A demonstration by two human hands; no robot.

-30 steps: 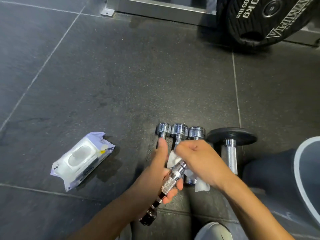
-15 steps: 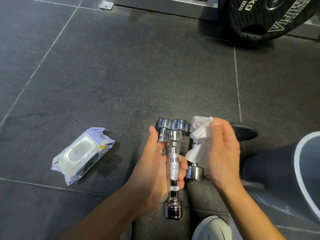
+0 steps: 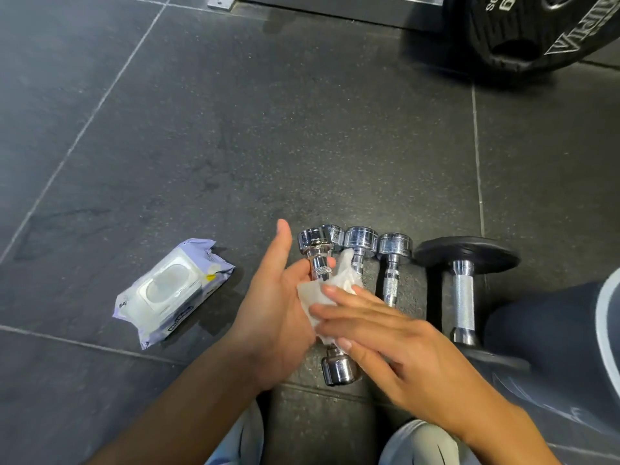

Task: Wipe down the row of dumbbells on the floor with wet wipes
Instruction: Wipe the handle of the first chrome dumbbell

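Observation:
A small chrome dumbbell (image 3: 339,369) lies lengthwise in my left hand (image 3: 278,317), lifted above the floor, thumb raised. My right hand (image 3: 396,344) presses a white wet wipe (image 3: 335,283) against its handle with flat fingers. On the floor behind stand three more chrome dumbbells in a row: one (image 3: 333,233) mostly hidden behind the held one, a second (image 3: 360,239) partly covered by the wipe, a third (image 3: 393,260) in full view. To their right lies a bigger dumbbell with black plates (image 3: 464,283).
A lilac pack of wet wipes (image 3: 171,292) lies on the dark floor tiles to the left, lid closed. A large black weight plate (image 3: 536,31) leans against a metal rack base at the top right. My knees and legs fill the bottom and right edges.
My right hand came down from beside the row and now lays the wipe over the handle of the held dumbbell. The left hand's fingers have loosened around it.

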